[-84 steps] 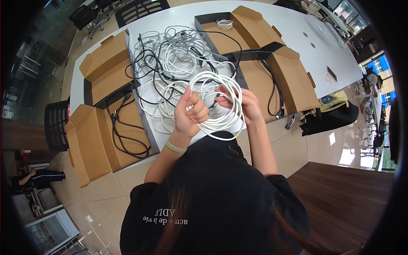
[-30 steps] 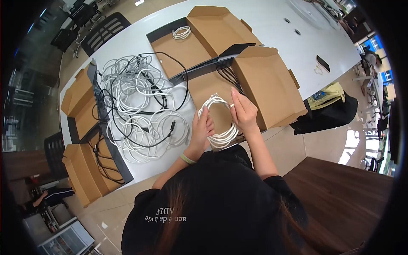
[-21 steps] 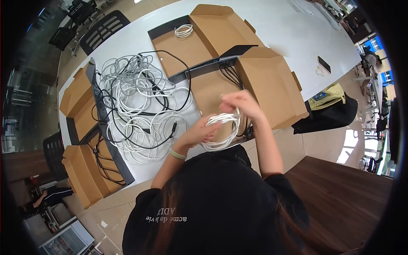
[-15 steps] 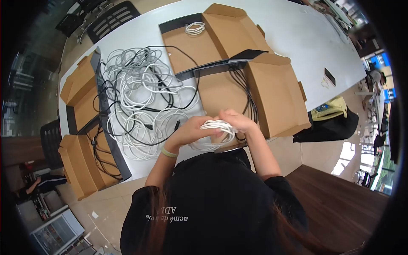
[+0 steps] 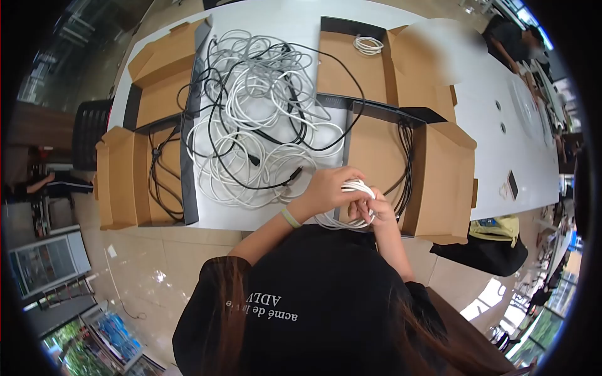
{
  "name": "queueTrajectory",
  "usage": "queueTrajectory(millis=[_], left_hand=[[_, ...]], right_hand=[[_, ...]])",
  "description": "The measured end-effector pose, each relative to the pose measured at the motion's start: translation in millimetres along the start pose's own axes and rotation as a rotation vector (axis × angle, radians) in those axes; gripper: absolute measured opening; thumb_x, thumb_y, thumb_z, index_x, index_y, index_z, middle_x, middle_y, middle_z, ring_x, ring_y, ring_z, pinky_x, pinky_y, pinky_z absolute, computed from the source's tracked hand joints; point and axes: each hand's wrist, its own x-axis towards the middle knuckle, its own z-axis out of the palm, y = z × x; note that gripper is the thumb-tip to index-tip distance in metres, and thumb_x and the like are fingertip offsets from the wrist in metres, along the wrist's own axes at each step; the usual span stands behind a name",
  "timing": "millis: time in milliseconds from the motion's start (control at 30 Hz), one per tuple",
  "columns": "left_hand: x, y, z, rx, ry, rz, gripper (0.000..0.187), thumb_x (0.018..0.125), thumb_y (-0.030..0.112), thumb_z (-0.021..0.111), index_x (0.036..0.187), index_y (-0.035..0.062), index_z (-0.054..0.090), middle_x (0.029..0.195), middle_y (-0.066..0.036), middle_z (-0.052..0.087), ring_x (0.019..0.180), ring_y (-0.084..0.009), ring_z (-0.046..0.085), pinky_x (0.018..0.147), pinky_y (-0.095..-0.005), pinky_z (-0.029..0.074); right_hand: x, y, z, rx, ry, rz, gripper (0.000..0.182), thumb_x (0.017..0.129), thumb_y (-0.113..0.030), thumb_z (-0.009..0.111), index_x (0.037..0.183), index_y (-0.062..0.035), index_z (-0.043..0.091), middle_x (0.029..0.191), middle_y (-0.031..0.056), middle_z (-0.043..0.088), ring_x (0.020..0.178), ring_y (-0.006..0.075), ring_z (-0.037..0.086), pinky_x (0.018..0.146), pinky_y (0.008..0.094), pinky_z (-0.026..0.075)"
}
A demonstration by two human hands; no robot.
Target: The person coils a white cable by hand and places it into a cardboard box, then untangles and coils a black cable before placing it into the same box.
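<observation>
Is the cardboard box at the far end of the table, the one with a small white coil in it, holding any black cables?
No, the far box holds only a small white coil, with no black cable lying inside it.

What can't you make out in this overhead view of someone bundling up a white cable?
- Head view: the white cable coil is mostly covered by the left hand and right hand; its end plugs are hidden.
- Right hand's fingers: overlapped by the left hand, so the grip is unclear.
- Small coil in the far box: too small to tell its type.
- Cable pile: too tangled to count.

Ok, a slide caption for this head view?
Both hands, left and right, grip a white cable coil beside tangled cables and open boxes.
</observation>
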Motion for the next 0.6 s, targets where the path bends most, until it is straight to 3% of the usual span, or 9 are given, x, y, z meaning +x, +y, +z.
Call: queueTrajectory(millis=[133,233,300,333,400,467,533,567,600], left_hand=[[6,-23,-5,-0.144,-0.128,-0.204,0.025,0.075,0.027,0.071,0.083,0.003,0.068,0.07,-0.008,0.065,0.063,-0.015,0.063,0.056,-0.0248,0.046],[21,-22,-28,-0.053,-0.19,-0.343,0.031,0.076,0.031,0.07,0.072,0.0003,0.068,0.056,-0.008,0.061,0.048,-0.0119,0.058,0.047,-0.0224,0.042],[26,-38,-27,-0.026,-0.13,-0.319,0.038,0.075,0.039,0.068,0.07,0.0017,0.069,0.051,-0.007,0.059,0.046,-0.0135,0.057,0.045,-0.0243,0.042],[32,-35,-31,-0.022,-0.115,-0.347,0.041,0.074,0.044,0.067,0.069,0.0035,0.069,0.051,-0.006,0.058,0.046,-0.0156,0.058,0.047,-0.0257,0.043],[43,-35,-36,-0.055,-0.064,-0.304,0.037,0.077,0.04,0.066,0.072,0.0028,0.069,0.052,-0.006,0.059,0.047,-0.0141,0.056,0.047,-0.026,0.041],[54,-42,-38,-0.122,-0.024,-0.248,0.036,0.078,0.038,0.066,0.073,0.0025,0.07,0.053,-0.006,0.059,0.048,-0.0132,0.055,0.047,-0.0259,0.04],[64,-47,-44,-0.375,0.012,-0.322,0.029,0.087,0.027,0.058,0.091,0.0,0.068,0.066,-0.004,0.064,0.053,-0.0069,0.053,0.049,-0.0243,0.041],[68,-50,-50,-0.407,-0.001,-0.331,0.033,0.095,0.024,0.046,0.111,-0.0013,0.059,0.084,-0.003,0.063,0.065,-0.0071,0.055,0.06,-0.023,0.045],[75,-56,-55,-0.495,0.056,-0.24,0.034,0.096,0.024,0.042,0.115,-0.0005,0.056,0.086,-0.003,0.063,0.07,-0.0072,0.055,0.063,-0.0225,0.045]], right_hand=[[5,28,4,0.191,0.048,-0.119,0.034,0.088,-0.034,0.054,0.075,-0.0031,0.057,0.059,0.0024,0.056,0.07,0.0197,0.06,0.065,0.0299,0.043],[19,2,17,-0.45,0.423,0.178,0.029,0.087,-0.027,0.059,0.086,0.0017,0.062,0.067,0.0063,0.06,0.071,0.0177,0.059,0.062,0.0284,0.045],[30,-20,12,-1.106,0.433,0.245,0.028,0.085,-0.027,0.061,0.088,0.0003,0.063,0.067,0.007,0.059,0.067,0.0172,0.057,0.059,0.0306,0.042],[40,-28,17,-1.318,0.397,-0.001,0.026,0.081,-0.024,0.063,0.091,-0.0005,0.064,0.064,0.01,0.056,0.061,0.0208,0.053,0.058,0.0336,0.04],[52,-57,33,-1.657,0.407,-0.073,0.026,0.079,-0.021,0.065,0.096,-0.0012,0.064,0.063,0.0132,0.054,0.061,0.0262,0.051,0.059,0.0351,0.04],[63,-70,29,-1.678,0.413,-0.226,0.029,0.078,-0.019,0.066,0.099,0.0,0.063,0.063,0.0145,0.056,0.059,0.0284,0.053,0.058,0.0354,0.042],[74,-83,23,-1.711,0.417,-0.345,0.032,0.078,-0.019,0.067,0.102,0.0013,0.062,0.065,0.0159,0.058,0.056,0.0285,0.055,0.056,0.0348,0.044],[78,-89,16,-1.732,0.463,-0.356,0.033,0.078,-0.02,0.067,0.103,0.001,0.062,0.066,0.0169,0.058,0.057,0.0287,0.056,0.056,0.0347,0.044],[81,-96,8,-1.752,0.509,-0.367,0.034,0.078,-0.021,0.067,0.104,0.0006,0.062,0.067,0.0178,0.059,0.058,0.0289,0.056,0.056,0.0345,0.044]])
